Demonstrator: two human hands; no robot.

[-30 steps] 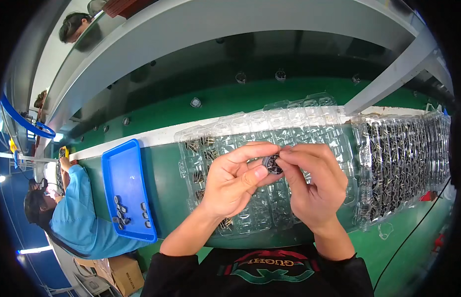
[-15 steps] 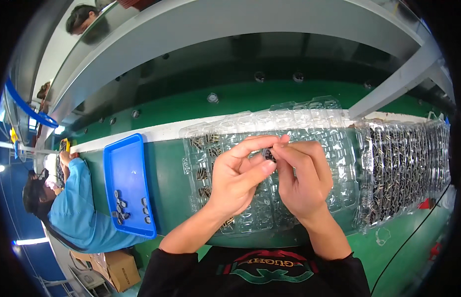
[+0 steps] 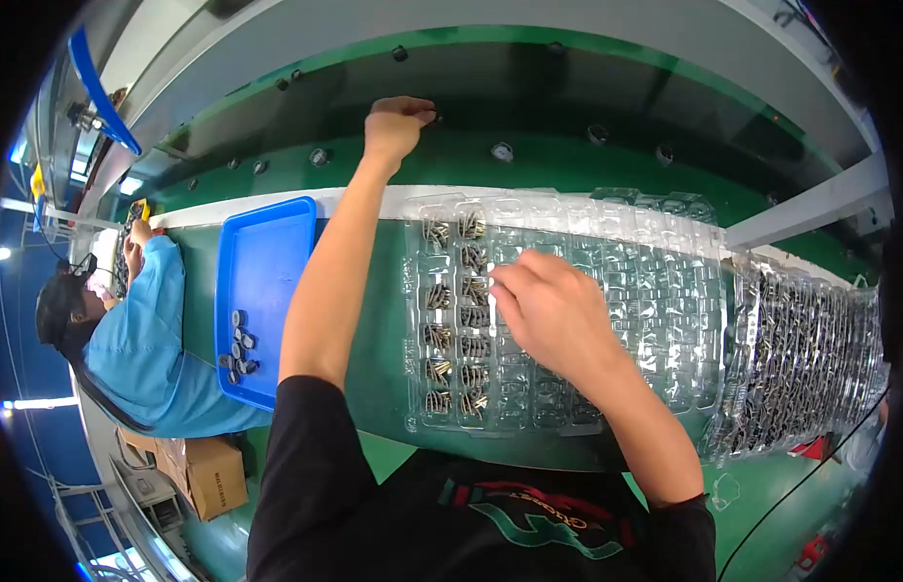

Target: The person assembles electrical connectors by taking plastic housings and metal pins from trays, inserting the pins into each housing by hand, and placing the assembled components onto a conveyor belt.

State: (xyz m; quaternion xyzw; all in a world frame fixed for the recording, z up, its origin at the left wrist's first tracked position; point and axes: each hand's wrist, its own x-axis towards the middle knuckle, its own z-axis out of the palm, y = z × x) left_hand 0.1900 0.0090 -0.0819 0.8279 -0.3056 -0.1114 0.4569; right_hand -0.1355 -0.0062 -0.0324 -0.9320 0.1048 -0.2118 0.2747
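Observation:
My left hand (image 3: 397, 131) is stretched out over the far green belt, fingertips closed on a small dark part (image 3: 435, 117) that shows only at its edge. Above a clear plastic tray (image 3: 568, 254) on the bench, my right hand (image 3: 553, 308) has its fingers pinched together near the second column of cells. Whatever those fingers may hold is hidden. The tray's two left columns carry small dark parts with metal pins (image 3: 438, 337); many cells farther right look unfilled.
A blue tray (image 3: 240, 228) with several dark round parts (image 3: 244, 341) stands left of my left arm. On the right are clear trays full of parts (image 3: 801, 359). Several round parts (image 3: 502, 151) lie on the belt. A co-worker in blue (image 3: 161, 339) sits at left; a grey post (image 3: 806, 201) rises at right.
My hands have parted from the dark part they held together. The left has reached out to the far belt; the right has lowered toward the clear tray. The view has shifted.

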